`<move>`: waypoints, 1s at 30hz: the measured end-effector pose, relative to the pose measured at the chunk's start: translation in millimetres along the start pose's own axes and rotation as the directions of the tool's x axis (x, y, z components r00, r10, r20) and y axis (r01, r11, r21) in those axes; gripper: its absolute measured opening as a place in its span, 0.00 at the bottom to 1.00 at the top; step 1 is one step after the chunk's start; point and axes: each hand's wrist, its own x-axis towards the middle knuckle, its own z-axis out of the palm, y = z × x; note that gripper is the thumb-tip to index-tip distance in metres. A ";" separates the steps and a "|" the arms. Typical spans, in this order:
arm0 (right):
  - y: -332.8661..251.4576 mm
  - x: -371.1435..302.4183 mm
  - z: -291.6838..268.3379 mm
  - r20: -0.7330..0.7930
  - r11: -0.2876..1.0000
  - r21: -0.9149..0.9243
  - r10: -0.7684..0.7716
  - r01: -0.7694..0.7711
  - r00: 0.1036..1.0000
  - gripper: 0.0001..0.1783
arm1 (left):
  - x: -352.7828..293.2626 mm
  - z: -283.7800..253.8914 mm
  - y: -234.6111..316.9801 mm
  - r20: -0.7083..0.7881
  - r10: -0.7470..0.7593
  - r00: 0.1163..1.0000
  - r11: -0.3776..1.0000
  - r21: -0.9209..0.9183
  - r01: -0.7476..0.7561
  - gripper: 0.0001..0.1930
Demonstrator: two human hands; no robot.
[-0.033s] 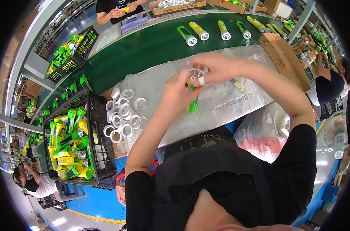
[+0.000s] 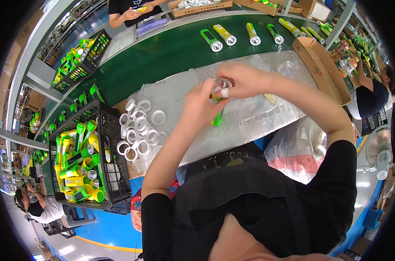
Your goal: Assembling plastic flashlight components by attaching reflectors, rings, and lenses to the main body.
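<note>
A green and yellow flashlight [image 2: 218,119] stands tilted over the plastic-covered work surface, its clear lens end uppermost. My left hand [image 2: 197,103] wraps round its body. The fingers of my right hand [image 2: 243,79] curl about the head, where a white ring [image 2: 225,81] circles the lens. A white wrap covers one right finger. To the left of my left forearm lies a heap of loose white rings [image 2: 140,124], with a single ring [image 2: 158,117] at its edge.
At the left a black crate [image 2: 114,193] holds several flashlight bodies. Finished-looking flashlights [image 2: 224,35] lie along the green belt [image 2: 175,48]. An open cardboard box [image 2: 321,65] sits at the right. A co-worker's hands [image 2: 134,14] hold a yellow part across the belt.
My right hand has turned a little about the flashlight's head, its fingers lower and closer round the ring. My left hand keeps its place.
</note>
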 end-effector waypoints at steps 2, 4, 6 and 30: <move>1.9 -2.6 11.5 -0.079 1.000 0.011 0.012 -0.011 0.997 0.31 | -1.2 2.8 -1.7 0.004 0.001 1.000 1.000 -0.002 -0.001 0.21; -8.1 3.6 -4.0 0.021 0.998 -0.003 0.068 -0.068 0.997 0.32 | -1.1 0.7 -2.7 0.005 0.007 1.000 1.000 0.000 -0.007 0.21; -1.8 5.3 -7.5 0.115 0.991 -0.026 0.132 -0.129 0.985 0.32 | 0.0 -2.2 -0.2 0.017 0.009 1.000 1.000 0.006 -0.009 0.21; -3.8 4.9 23.9 -0.423 0.862 0.279 -0.284 0.422 0.860 0.22 | -26.5 -38.4 -27.4 0.461 -0.372 0.805 0.697 -0.434 0.571 0.28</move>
